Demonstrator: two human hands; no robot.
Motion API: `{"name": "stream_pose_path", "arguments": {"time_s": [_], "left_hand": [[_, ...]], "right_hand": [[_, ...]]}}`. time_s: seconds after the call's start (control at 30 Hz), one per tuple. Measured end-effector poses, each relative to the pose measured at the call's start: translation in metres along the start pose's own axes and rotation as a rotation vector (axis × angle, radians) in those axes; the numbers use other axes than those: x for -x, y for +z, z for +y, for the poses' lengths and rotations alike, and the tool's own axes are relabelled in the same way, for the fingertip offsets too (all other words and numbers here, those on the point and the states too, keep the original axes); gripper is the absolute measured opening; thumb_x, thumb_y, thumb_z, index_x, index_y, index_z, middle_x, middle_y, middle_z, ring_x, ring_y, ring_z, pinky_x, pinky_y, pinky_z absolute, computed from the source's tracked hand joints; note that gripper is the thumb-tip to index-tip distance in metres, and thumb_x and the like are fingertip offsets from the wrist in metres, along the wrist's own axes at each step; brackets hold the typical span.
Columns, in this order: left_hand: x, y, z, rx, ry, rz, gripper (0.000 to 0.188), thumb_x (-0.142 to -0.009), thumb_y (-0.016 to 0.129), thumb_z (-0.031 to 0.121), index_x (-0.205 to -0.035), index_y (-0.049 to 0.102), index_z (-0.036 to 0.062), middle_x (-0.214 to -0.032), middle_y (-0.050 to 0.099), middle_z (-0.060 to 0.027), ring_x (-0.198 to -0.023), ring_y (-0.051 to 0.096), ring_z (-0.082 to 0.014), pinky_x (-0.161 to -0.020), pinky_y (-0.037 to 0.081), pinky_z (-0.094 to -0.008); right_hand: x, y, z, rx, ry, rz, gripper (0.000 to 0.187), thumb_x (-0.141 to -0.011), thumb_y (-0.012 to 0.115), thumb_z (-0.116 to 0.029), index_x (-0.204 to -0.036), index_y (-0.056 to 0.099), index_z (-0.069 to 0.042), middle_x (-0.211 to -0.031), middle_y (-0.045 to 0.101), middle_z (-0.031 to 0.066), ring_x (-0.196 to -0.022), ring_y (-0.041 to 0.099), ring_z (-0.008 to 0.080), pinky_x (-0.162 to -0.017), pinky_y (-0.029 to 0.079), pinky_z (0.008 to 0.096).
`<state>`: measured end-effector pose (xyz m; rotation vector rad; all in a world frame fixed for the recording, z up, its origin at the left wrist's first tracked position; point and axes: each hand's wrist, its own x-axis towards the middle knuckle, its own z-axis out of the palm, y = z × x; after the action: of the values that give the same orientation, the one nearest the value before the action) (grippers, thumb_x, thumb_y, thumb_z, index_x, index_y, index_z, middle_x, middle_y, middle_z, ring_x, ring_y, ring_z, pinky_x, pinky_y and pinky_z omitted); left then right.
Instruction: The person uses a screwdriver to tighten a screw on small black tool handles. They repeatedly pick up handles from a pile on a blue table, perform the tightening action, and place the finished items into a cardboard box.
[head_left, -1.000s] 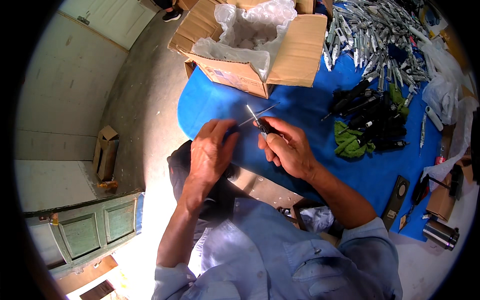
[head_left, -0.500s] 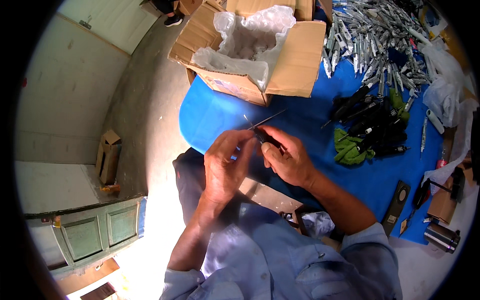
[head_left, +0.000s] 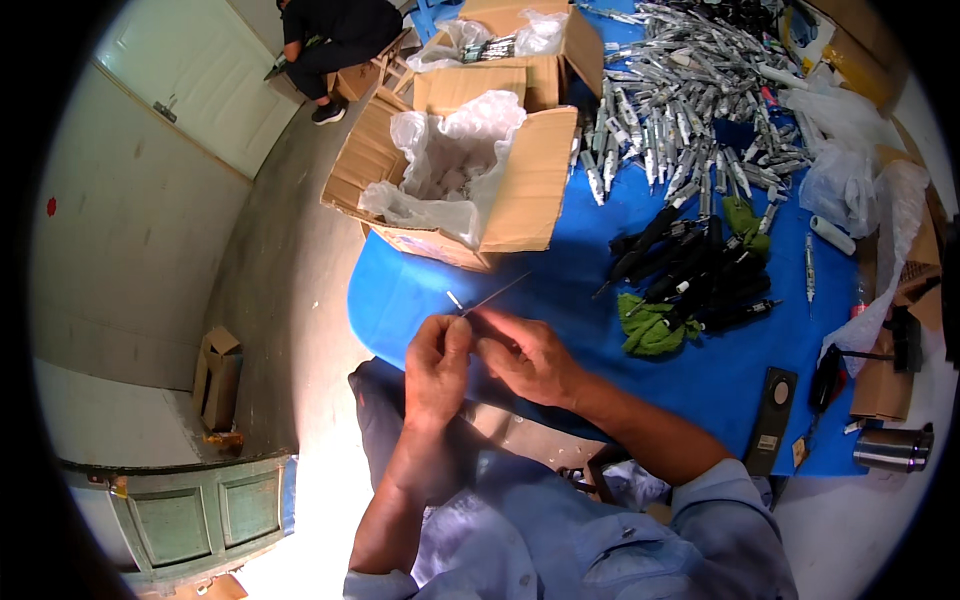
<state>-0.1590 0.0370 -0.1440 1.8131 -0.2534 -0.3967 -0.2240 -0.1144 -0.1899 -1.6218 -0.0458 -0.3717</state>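
Both my hands meet over the near edge of the blue-covered table, fingertips close together. My left hand (head_left: 437,370) is closed in a pinch at the lower end of a thin metal rod (head_left: 502,289), which slants up to the right. Closed beside it, my right hand (head_left: 532,362) grips a slim white-tipped tool (head_left: 455,299). Its tip sticks out past the fingers and crosses the rod near its lower end. Most of the tool's body is hidden by my fingers.
Beyond my hands stands an open carton (head_left: 540,215) lined with clear plastic. Many silvery pen-like tools (head_left: 680,90) are heaped at the far right. Black-handled tools (head_left: 690,265) lie on a green cloth (head_left: 655,335). A metal cup (head_left: 893,448) sits far right. Another person (head_left: 345,45) sits at the back.
The view has shifted, showing more of the back, including the seated person and a second carton. My hands sit lower left in the picture, fingertips still together with the rod and tool.
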Motion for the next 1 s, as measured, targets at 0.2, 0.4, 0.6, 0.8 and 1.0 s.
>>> {"name": "stream_pose_path", "arguments": {"time_s": [0.2, 0.4, 0.6, 0.8, 1.0], "left_hand": [[0.008, -0.005, 0.004, -0.073, 0.023, 0.029, 0.043, -0.111, 0.057, 0.037, -0.091, 0.063, -0.0009, -0.076, 0.063, -0.0041, -0.07, 0.053, -0.01, -0.063, 0.046, -0.0286], [0.014, -0.017, 0.027, -0.127, 0.128, 0.109, 0.04, -0.109, 0.062, 0.037, -0.097, 0.065, -0.0008, -0.081, 0.066, -0.0041, -0.067, 0.054, -0.0086, -0.06, 0.046, -0.026], [-0.005, -0.043, 0.085, -0.268, 0.303, 0.143, 0.029, -0.106, 0.065, 0.027, -0.097, 0.067, -0.0014, -0.08, 0.066, -0.0046, -0.06, 0.055, -0.0068, -0.051, 0.044, -0.0235], [-0.086, -0.041, 0.155, -0.603, 0.484, 0.071, 0.028, -0.101, 0.065, 0.022, -0.092, 0.066, -0.0054, -0.069, 0.06, -0.0107, -0.065, 0.058, -0.0118, -0.061, 0.049, -0.0346], [-0.169, -0.022, 0.16, -0.73, 0.478, -0.017, 0.019, -0.093, 0.065, 0.015, -0.1, 0.073, -0.0007, -0.085, 0.074, -0.0161, -0.077, 0.072, -0.0242, -0.072, 0.055, -0.0375]], "right_hand": [[-0.001, 0.002, -0.014, -0.029, -0.059, -0.046, 0.041, -0.099, 0.066, -0.008, -0.137, 0.061, 0.005, -0.089, 0.07, 0.0161, -0.072, 0.066, 0.0179, -0.068, 0.054, 0.0325], [0.0, -0.002, -0.014, -0.292, 0.205, -0.088, 0.037, -0.105, 0.06, -0.015, -0.137, 0.061, 0.003, -0.088, 0.067, 0.0037, -0.071, 0.063, 0.0101, -0.065, 0.053, 0.0268], [-0.01, 0.0, -0.004, -0.412, 0.309, -0.044, 0.036, -0.106, 0.056, -0.014, -0.138, 0.058, 0.002, -0.092, 0.068, 0.0061, -0.068, 0.062, 0.0098, -0.052, 0.049, 0.0256], [-0.01, -0.008, -0.006, -0.445, 0.336, -0.066, 0.03, -0.108, 0.053, -0.013, -0.133, 0.062, 0.001, -0.09, 0.067, 0.0059, -0.063, 0.06, 0.0106, -0.052, 0.048, 0.0273], [-0.014, -0.013, -0.014, -0.541, 0.394, -0.078, 0.029, -0.109, 0.05, -0.012, -0.132, 0.061, 0.003, -0.089, 0.066, 0.0067, -0.06, 0.057, 0.0103, -0.053, 0.047, 0.0271]]}}
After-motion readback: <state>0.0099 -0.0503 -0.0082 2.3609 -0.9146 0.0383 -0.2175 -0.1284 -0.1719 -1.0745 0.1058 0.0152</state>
